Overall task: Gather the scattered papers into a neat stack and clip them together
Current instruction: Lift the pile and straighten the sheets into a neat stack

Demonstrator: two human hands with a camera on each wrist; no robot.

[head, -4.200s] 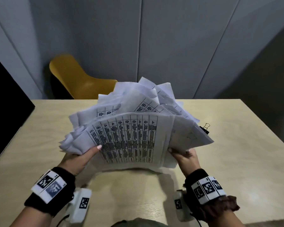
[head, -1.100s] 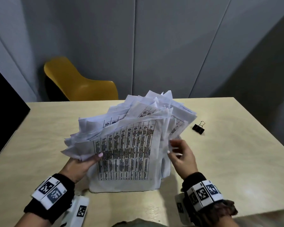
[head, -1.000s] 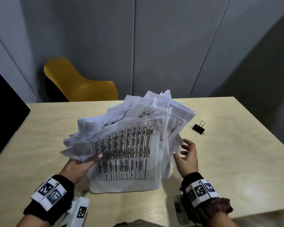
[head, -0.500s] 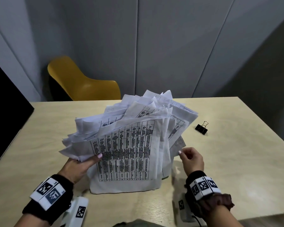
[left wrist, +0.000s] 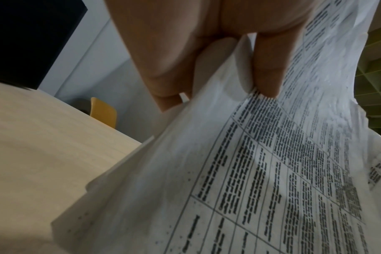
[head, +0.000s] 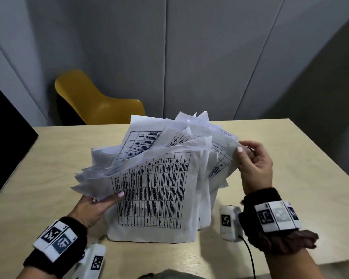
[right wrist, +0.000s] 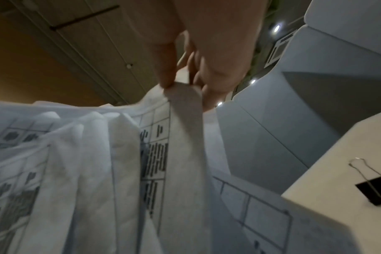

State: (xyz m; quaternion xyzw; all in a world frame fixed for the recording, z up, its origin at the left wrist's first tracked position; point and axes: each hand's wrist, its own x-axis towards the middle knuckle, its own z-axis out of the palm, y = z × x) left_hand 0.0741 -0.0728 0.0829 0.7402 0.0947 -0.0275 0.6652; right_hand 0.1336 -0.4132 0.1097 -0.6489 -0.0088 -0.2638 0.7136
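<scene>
Head view first: the papers (head: 153, 190) stand on their lower edge on the pale wooden table (head: 48, 158), an untidy sheaf with the tops fanned apart and printed grids facing the person. The left hand (head: 93, 208) grips the sheaf at its left side, thumb on the front sheet and fingers behind. From the left wrist, that thumb and a fingertip (left wrist: 268, 80) clamp the paper edge between them.

Over on the other side, the right hand (head: 254, 164) is up at the top right corner of the fan, pinching one sheet by its corner between thumb and fingers. The right wrist view confirms it: a folded-over corner caught tight in the fingertips (right wrist: 168, 80).

And the binder clip (right wrist: 374, 189), black with wire handles, lies on the table to the right of the papers, apart from them and untouched. A yellow chair (head: 97, 101) sits behind the table's far edge.
</scene>
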